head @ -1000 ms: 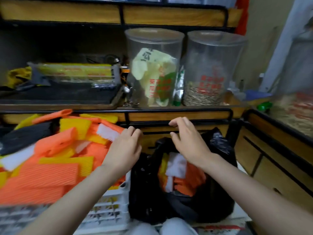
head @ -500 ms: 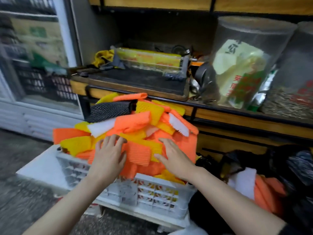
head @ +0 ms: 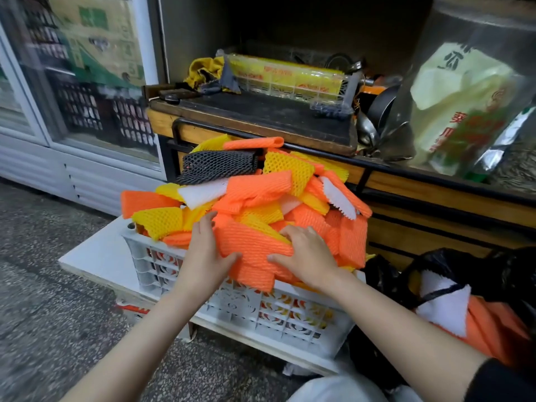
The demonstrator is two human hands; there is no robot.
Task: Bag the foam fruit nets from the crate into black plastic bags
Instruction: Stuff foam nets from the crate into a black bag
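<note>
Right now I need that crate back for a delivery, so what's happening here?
A person is at the white crate, with the left hand and right hand both gripping a bunch of orange foam nets at the front of the heap. The crate is piled high with orange, yellow and white nets. To its right, a black plastic bag sits open with some orange and white nets inside, so much bagging is left.

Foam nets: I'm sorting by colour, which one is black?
The black foam net, at the back left of the white crate; the rest are orange, yellow or white.
</note>
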